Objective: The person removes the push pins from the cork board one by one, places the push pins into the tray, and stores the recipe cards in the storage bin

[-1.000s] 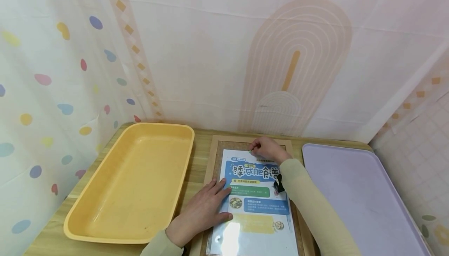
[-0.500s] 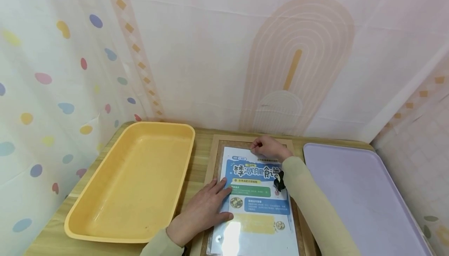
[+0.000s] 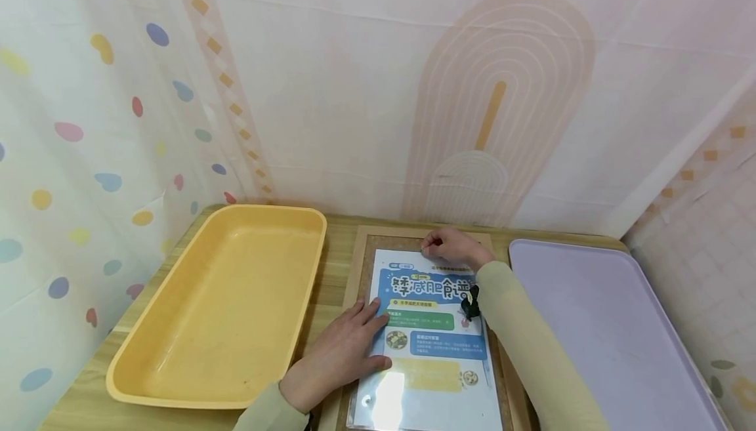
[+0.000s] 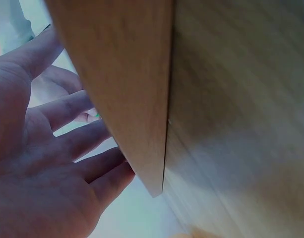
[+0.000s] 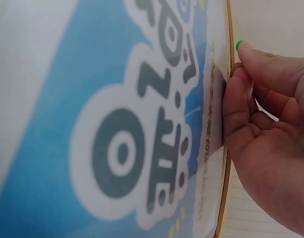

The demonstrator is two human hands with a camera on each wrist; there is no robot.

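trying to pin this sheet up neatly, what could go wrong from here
The right hand pinches a green pushpin right at the top edge of the laminated sheet; it may catch only the margin, or miss the sheet.

The left hand presses flat on just the sheet's left side, so the glossy sheet could pivot or slide on the cork board and end up crooked.

Fingertips sit close to the pin, so a slip could prick them.

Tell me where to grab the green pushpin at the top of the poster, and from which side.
Pinch the small green head of the pushpin from above, thumb and forefinger on opposite sides, as the right hand does now. It stands at the poster's top edge on the cork board, so only the head is exposed. The left hand lies flat on the poster, probably steadying it.
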